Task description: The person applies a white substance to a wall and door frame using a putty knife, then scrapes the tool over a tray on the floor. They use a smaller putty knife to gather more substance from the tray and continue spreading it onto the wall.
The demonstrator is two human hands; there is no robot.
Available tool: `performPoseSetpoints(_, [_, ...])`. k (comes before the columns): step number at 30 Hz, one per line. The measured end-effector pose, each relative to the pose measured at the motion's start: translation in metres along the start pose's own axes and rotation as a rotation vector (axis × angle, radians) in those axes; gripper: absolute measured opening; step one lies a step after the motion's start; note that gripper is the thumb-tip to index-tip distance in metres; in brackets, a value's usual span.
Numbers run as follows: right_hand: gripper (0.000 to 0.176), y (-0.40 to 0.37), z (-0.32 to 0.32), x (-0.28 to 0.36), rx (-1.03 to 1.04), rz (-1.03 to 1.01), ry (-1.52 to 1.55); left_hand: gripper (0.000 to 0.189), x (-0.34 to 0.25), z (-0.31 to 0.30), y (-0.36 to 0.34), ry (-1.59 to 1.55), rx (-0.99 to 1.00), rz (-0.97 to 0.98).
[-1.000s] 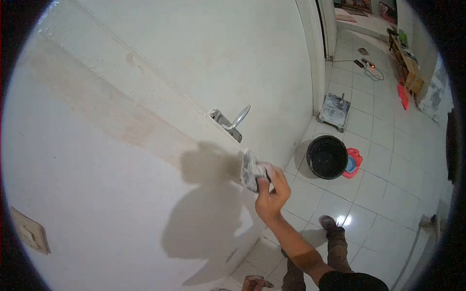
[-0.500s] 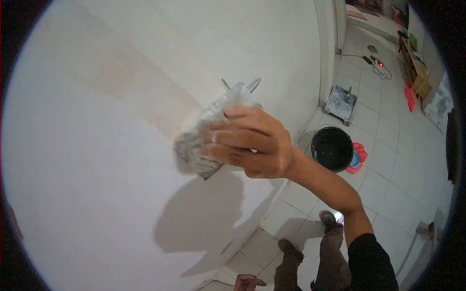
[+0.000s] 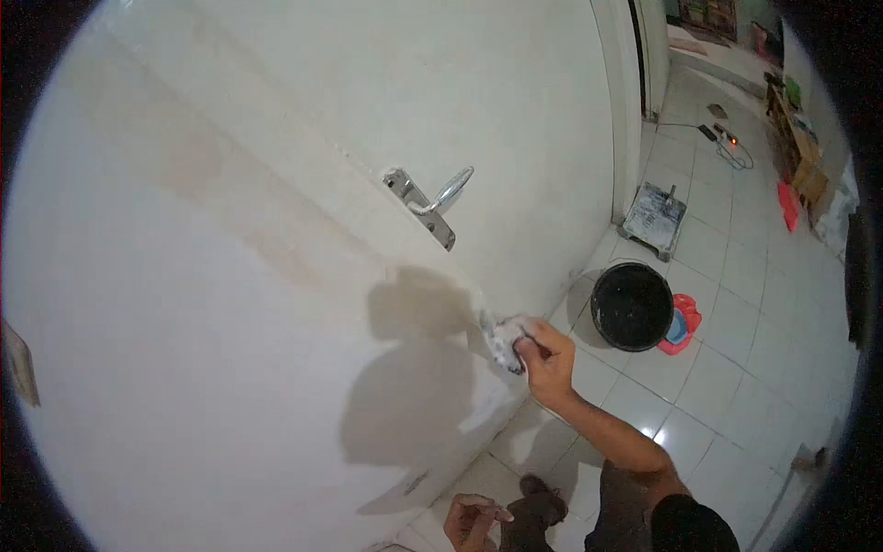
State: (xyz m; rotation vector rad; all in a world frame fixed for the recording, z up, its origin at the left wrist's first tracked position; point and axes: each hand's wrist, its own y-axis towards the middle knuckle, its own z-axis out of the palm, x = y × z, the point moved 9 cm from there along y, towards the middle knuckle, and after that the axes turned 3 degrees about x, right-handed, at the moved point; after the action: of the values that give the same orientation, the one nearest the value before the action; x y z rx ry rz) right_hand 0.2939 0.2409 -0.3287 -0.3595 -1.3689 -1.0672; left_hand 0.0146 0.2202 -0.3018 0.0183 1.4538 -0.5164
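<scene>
My right hand (image 3: 549, 363) is closed around a crumpled white and grey rag (image 3: 506, 342). It holds the rag close to the edge of a white door (image 3: 515, 138), below the handle. The silver door handle (image 3: 451, 191), a lever on a long plate, shows in full up and to the left of the hand. Faint brownish smears (image 3: 276, 253) run across the white surface on the left. Low in the view, my left hand (image 3: 471, 520) is curled beside my leg, fingertips together; what is in them, if anything, is too small to make out.
A black bucket (image 3: 633, 308) stands on the tiled floor (image 3: 727, 359), with a red bag (image 3: 685, 336) beside it. Behind it lies a paint-smeared tray (image 3: 655, 219). Further back are a power strip (image 3: 727, 136) with cables and cardboard (image 3: 811, 179) along the wall.
My right hand has moved down and right with the rag, off the door handle, which is now uncovered. My left hand has risen slightly into view.
</scene>
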Motion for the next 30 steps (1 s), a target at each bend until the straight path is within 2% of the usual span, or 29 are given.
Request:
performPoseSetpoints(1, [0.027,0.005,-0.008,0.015,-0.125,-0.014,0.077,0.008,0.002,0.0,0.0,0.015,0.002,0.003])
performPoseSetpoints(3, [0.028,0.023,-0.003,0.05,-0.152,-0.059,0.093,0.007,-0.009,0.008,0.0,0.112,0.139,0.089])
performPoseSetpoints(4, [0.029,0.033,0.0,0.069,-0.165,-0.11,0.094,0.007,-0.012,0.007,-0.001,0.137,0.143,0.09])
performPoseSetpoints(6, [0.031,0.05,0.013,0.115,-0.112,-0.319,-0.062,0.005,-0.019,0.014,-0.005,0.154,0.237,0.124])
performPoseSetpoints(8, [0.038,0.064,0.03,0.157,-0.038,-0.757,-0.171,0.005,-0.022,0.01,-0.008,0.154,0.225,0.108])
performPoseSetpoints(10, [0.041,0.071,0.054,0.19,0.074,-0.937,-0.281,0.006,-0.017,0.002,-0.007,0.141,0.206,0.083])
performPoseSetpoints(11, [0.041,0.08,0.059,0.197,0.063,-0.923,-0.28,0.007,-0.014,-0.004,-0.005,0.178,0.199,0.081])
performPoseSetpoints(13, [0.03,0.075,0.083,0.207,0.124,-1.092,-0.425,0.008,-0.008,-0.014,-0.005,0.224,0.188,0.069])
performPoseSetpoints(14, [0.03,0.074,0.085,0.198,0.122,-1.086,-0.426,0.007,-0.005,-0.018,-0.003,0.216,0.182,0.064])
performPoseSetpoints(16, [0.031,0.062,0.079,0.185,0.018,-1.225,-0.323,0.007,0.002,-0.023,0.0,0.197,0.175,0.062])
performPoseSetpoints(17, [0.031,0.059,0.077,0.174,0.023,-1.227,-0.323,0.007,0.007,-0.028,0.002,0.231,0.166,0.062])
performPoseSetpoints(19, [0.043,0.054,0.08,0.138,0.243,-1.092,-0.422,0.006,0.012,-0.036,0.002,0.27,0.158,0.058])
performPoseSetpoints(23, [0.044,0.001,0.06,0.05,0.23,-1.032,-0.549,0.003,0.019,-0.038,0.003,0.207,0.169,0.054])
performPoseSetpoints(25, [0.046,-0.02,0.049,0.005,0.314,-0.869,-0.463,0.002,0.021,-0.034,0.003,0.217,0.175,0.055])
performPoseSetpoints(26, [0.046,-0.035,0.047,0.003,0.304,-0.87,-0.461,0.001,0.024,-0.031,0.001,0.233,0.193,0.037])
performPoseSetpoints(28, [0.047,-0.037,0.03,-0.011,0.193,-0.566,-0.321,0.001,0.025,-0.023,-0.001,0.257,0.22,0.019])
performPoseSetpoints(29, [0.047,-0.043,0.029,-0.009,0.183,-0.566,-0.323,0.003,0.025,-0.017,-0.002,0.266,0.243,0.019])
performPoseSetpoints(30, [0.043,-0.041,0.017,-0.007,0.044,-0.455,-0.213,0.004,0.025,-0.012,-0.002,0.276,0.262,0.014])
